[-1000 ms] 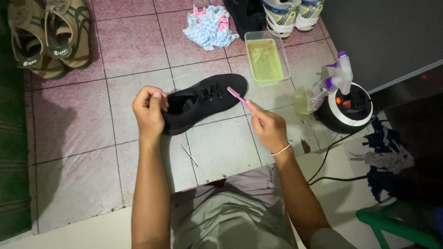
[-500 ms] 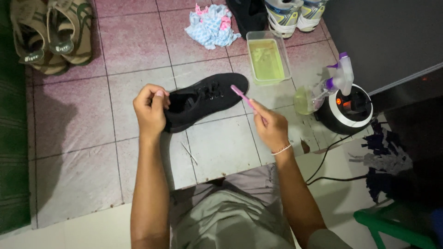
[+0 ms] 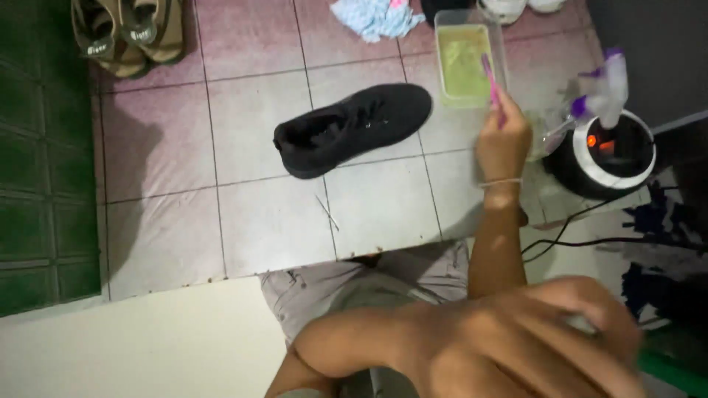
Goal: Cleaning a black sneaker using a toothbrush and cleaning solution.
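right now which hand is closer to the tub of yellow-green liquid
Right. The right hand holds a pink toothbrush at the edge of the tub. The left hand is blurred, close to the camera, far from it.

Single head view, steeply down, near floor [image 3: 243, 214]

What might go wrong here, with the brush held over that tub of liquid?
1. The right hand holds the pink brush over the clear tub of yellowish liquid; a nudge may slop it onto the tiles.
2. The round black appliance with a glowing light and its cord sit close by, so splashes might reach them.
3. The left hand is blurred near the camera, away from the black shoe.
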